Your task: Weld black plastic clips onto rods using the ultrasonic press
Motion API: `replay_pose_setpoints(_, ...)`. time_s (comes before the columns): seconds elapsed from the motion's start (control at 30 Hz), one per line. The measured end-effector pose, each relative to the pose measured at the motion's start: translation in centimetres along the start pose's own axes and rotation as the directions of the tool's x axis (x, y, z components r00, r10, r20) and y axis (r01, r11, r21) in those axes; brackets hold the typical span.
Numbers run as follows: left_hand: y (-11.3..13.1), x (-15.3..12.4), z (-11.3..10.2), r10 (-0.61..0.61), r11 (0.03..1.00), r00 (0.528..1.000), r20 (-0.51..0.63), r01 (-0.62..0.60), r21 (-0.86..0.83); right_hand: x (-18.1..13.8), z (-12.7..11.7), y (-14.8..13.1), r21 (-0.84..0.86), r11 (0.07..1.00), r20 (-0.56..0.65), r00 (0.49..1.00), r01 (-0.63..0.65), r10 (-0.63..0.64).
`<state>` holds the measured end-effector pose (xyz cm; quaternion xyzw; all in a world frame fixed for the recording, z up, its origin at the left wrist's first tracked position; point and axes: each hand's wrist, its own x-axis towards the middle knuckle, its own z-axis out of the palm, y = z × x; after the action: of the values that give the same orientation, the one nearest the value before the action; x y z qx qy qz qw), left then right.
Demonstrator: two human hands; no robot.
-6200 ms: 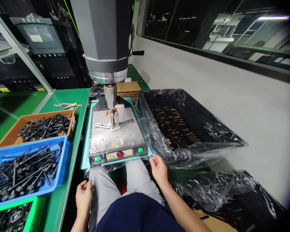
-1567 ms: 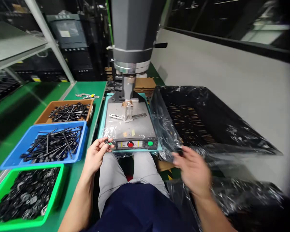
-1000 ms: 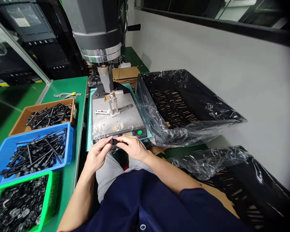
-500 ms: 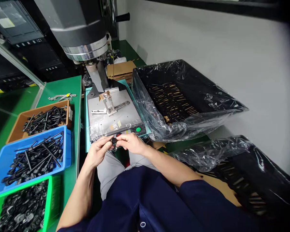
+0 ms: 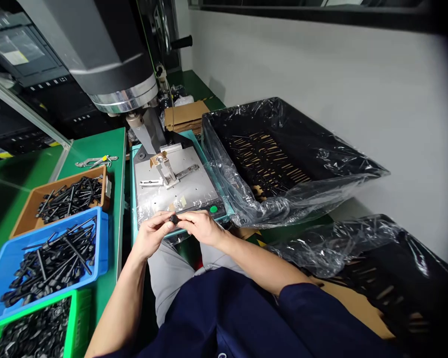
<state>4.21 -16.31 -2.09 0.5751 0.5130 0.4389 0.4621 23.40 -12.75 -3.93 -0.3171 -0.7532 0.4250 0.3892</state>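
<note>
My left hand [image 5: 150,234] and my right hand [image 5: 200,227] meet in front of the press base, fingertips pinched together on a small black part [image 5: 173,219]. Both hands hover over the front edge of the metal base plate [image 5: 173,185], which is covered in clear film. A small metal fixture [image 5: 165,169] stands on the plate under the grey press head [image 5: 108,64]. A green button [image 5: 212,209] shows just beyond my right hand.
On the green bench at left sit a brown tray [image 5: 26,213] and a blue tray [image 5: 7,258] of black rods, and a green tray [image 5: 74,318] of black rings. Two black plastic-lined crates stand at right [image 5: 321,154] and lower right [image 5: 403,278]. Small tools [image 5: 95,160] lie behind the trays.
My right hand came in from the right crate to join the left hand on the small black part. Since then both hands have stayed together, shifting slightly as the view tilted.
</note>
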Motion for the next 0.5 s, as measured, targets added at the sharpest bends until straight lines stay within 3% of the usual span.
replay_pose_setpoints(0.13,0.8,3.1,-0.4,0.049,0.999,0.975,-0.217,-0.043,0.032,1.7,-1.2,0.2,-0.129,0.987,-0.154,0.981,0.101,-0.121)
replay_pose_setpoints(0.27,2.0,8.5,-2.5,0.160,0.987,0.900,-0.406,-0.143,0.071,1.8,-3.2,1.3,-0.160,0.987,-0.302,0.951,0.018,-0.066)
replay_pose_setpoints(0.33,2.5,11.3,-3.8,0.210,0.977,0.871,-0.444,-0.176,0.117,0.9,-3.8,2.2,-0.090,0.995,-0.295,0.955,-0.045,0.016)
replay_pose_setpoints(0.5,2.2,16.0,-5.4,0.217,0.965,0.848,-0.483,-0.112,0.238,-2.6,-4.0,4.7,0.043,0.973,-0.186,0.955,-0.228,0.232)
